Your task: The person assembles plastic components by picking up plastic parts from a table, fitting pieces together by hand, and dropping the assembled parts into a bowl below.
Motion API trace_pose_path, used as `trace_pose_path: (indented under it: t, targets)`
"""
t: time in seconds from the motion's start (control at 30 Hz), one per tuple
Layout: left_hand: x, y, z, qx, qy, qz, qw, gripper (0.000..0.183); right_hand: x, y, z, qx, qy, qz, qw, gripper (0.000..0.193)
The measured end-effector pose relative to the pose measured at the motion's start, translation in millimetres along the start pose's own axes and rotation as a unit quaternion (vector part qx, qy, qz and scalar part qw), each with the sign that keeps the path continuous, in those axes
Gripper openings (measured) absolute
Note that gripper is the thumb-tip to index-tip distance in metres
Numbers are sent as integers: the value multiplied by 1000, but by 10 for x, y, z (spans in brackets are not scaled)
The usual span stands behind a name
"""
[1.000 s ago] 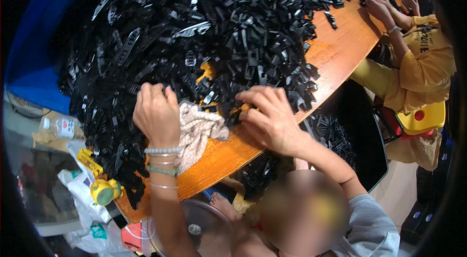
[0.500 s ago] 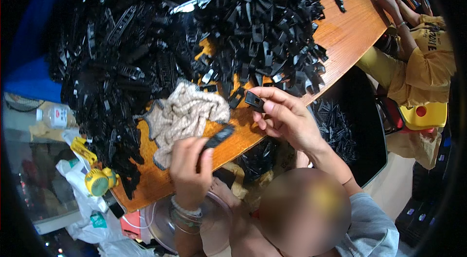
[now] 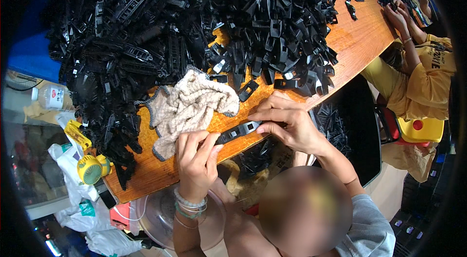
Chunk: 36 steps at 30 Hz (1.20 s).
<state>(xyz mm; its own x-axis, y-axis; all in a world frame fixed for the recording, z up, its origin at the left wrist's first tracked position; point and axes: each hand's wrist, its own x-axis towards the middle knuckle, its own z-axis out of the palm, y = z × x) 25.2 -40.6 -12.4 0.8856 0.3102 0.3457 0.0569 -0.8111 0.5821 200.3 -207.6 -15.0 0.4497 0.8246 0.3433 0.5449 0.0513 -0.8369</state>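
Observation:
Between my hands, just above the table's near edge, a long black plastic piece (image 3: 237, 132) with openings along it is held level, tilting up to the right. My left hand (image 3: 197, 157) pinches its left end between thumb and fingers. At the right end, my right hand (image 3: 292, 125) is closed in a pinch on its paler tip. Whether it is one part or two fitted end to end, I cannot tell. Behind the left hand lies a crumpled beige cloth (image 3: 192, 106) with a dark checked edge. A loose black piece with a rectangular opening (image 3: 248, 90) rests beyond it.
A large heap of black plastic parts (image 3: 160, 28) covers the far side of the wooden table (image 3: 360, 28). Below its right edge stands a black bin (image 3: 367, 135) holding small dark parts. A yellow-green fan (image 3: 92, 168) is at the left corner. A co-worker's hands (image 3: 400, 16) are at far right.
My hands have come together: the separate black pieces they held now meet in one line between them. My right hand has lowered slightly. The view has shifted a little.

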Motion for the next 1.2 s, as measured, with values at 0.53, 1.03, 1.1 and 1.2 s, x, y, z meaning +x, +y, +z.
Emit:
trace_pose_path:
  t: [0.53,1.03,1.1,1.2]
  targets:
    - [147,-32,-253,-58,-28,29,998,37,-4,-112,89,-91,-107,-94,986,27]
    - [1107,-360,-290,22,190,-146,971,12,59,-214,144,-52,87,50,994,25]
    - [972,-241,-340,-16,178,-153,972,10,27,-193,176,27,96,72,992,32]
    - [770,-92,-332,-53,172,-145,973,8,-38,-141,184,49,71,83,993,32]
